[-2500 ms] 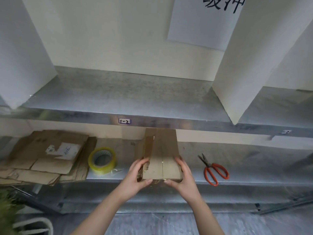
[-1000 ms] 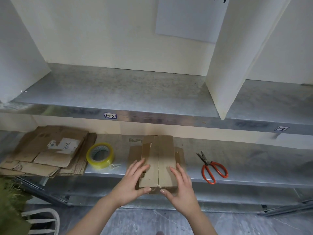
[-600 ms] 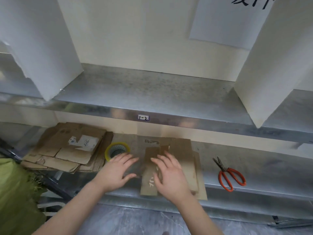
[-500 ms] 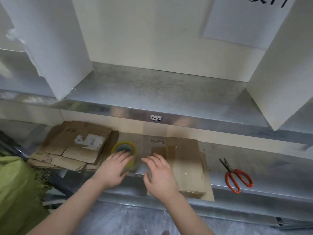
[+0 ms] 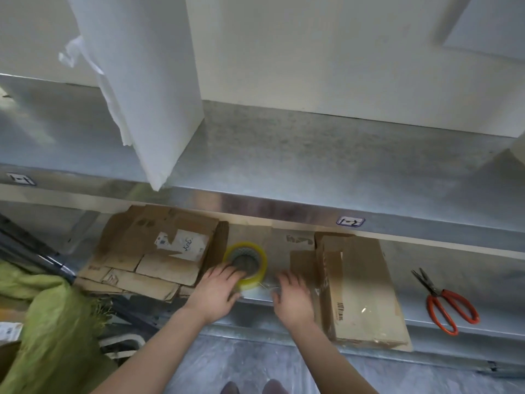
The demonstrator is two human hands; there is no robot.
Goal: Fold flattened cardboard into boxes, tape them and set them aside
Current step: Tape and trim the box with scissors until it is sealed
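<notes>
- While the folded box (image 5: 358,291) is lying on the lower shelf (image 5: 468,260), the tape roll (image 5: 245,261) is sitting at its nine o'clock.
- The left hand (image 5: 218,291) is resting loose-fingered on the roll's six-o'clock rim; the right hand (image 5: 292,300) is hovering open.
- The step is probably calling for steadying the roll and finding the tape end.

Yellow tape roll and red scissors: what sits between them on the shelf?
In the head view, the folded cardboard box lies between them, with the right hand by its left edge.
</notes>
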